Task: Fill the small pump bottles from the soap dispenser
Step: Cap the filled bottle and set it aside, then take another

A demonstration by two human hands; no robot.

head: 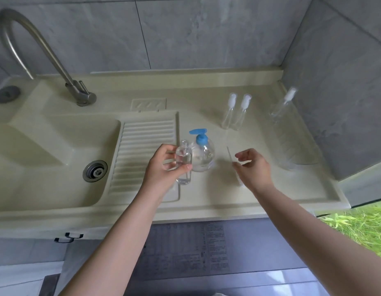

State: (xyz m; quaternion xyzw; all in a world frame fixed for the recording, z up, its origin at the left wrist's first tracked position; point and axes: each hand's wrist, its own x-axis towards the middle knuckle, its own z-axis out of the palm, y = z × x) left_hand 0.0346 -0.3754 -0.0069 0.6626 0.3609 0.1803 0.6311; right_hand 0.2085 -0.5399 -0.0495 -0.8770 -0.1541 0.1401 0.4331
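My left hand (164, 167) grips a small clear bottle (183, 165) with an uncapped neck, holding it upright just left of the soap dispenser (203, 155). The dispenser is clear with a blue pump whose spout points left above the small bottle. A white pump cap with a thin dip tube (233, 165) lies on the counter right of the dispenser. My right hand (252, 167) hovers by it with loosely curled fingers, fingertips close to the tube; contact is unclear. Two small capped pump bottles (235, 113) stand behind.
A taller clear pump bottle (281, 106) and a large clear measuring jug (292, 146) sit at the right by the wall. The sink basin (46, 159) with its drain and ribbed washboard (142, 150) lie to the left, with the faucet (36, 50) above.
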